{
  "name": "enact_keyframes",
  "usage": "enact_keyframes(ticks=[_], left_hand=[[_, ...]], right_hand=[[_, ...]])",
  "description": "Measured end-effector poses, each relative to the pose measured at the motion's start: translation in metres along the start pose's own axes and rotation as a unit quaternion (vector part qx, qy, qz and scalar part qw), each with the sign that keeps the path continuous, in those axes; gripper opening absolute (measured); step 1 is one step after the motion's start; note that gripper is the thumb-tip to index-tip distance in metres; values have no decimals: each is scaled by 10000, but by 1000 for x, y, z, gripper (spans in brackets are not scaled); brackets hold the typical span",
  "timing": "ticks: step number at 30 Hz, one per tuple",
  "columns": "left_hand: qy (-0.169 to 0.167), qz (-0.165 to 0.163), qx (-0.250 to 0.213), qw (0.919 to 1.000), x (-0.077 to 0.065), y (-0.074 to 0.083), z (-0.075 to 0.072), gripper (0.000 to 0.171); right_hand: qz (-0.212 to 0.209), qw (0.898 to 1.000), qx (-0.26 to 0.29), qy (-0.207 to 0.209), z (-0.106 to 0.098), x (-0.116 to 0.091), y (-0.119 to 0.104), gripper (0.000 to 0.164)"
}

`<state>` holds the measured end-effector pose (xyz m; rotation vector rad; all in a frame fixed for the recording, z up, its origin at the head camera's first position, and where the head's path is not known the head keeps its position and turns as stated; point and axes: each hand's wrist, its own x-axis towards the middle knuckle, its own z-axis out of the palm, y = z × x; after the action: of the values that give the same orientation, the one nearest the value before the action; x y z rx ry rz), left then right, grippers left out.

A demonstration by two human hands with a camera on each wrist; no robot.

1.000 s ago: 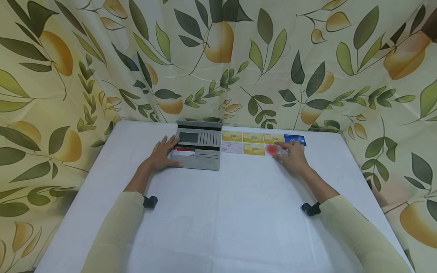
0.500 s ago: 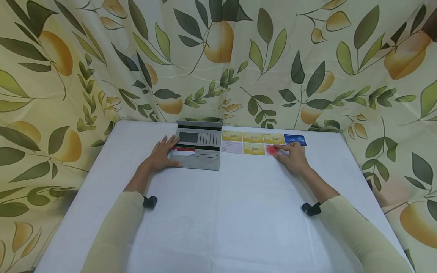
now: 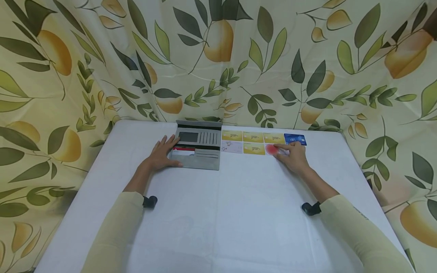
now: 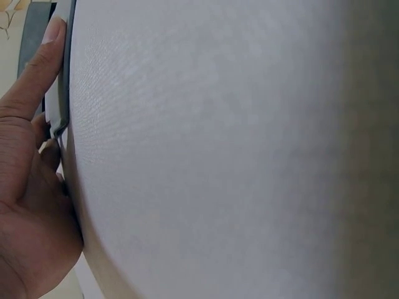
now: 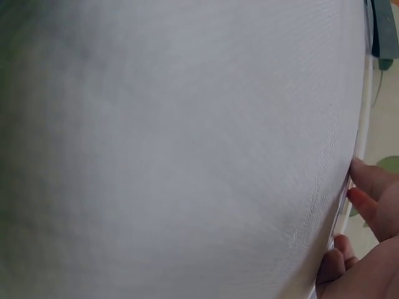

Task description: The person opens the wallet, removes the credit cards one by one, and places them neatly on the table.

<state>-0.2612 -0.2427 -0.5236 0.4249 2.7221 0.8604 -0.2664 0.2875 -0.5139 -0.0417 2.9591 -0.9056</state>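
Table (image 3: 215,216) stretches wide from card rows (image 3: 253,149), near far edge, to frame bottom. Red-circled card (image 3: 271,149), upper right of center, long axis left-right, pinched by right grip (image 3: 294,158); left grip (image 3: 160,154), fingers spread, rests on wallet (image 3: 205,163).

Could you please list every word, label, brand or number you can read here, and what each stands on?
No text can be read with certainty.
Yellow cards: dark script, too small to read.
Blue card: pale lettering, too small to read.
Red-and-white card in the grey wallet: any print too small.
Right sleeve: dark marks, too unclear to call writing.
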Motion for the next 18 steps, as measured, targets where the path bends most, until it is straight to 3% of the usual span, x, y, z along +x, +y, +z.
enact_keyframes(ticks=[10,18], left_hand=[[-11,22,-43,10000,-2,2,-1,114],[-4,18,-73,10000,-2,2,-1,114]], right_hand=[[-97,9995,256,148,5,1,-11,63],[-234,9961,816,220,16,5,-31,56]])
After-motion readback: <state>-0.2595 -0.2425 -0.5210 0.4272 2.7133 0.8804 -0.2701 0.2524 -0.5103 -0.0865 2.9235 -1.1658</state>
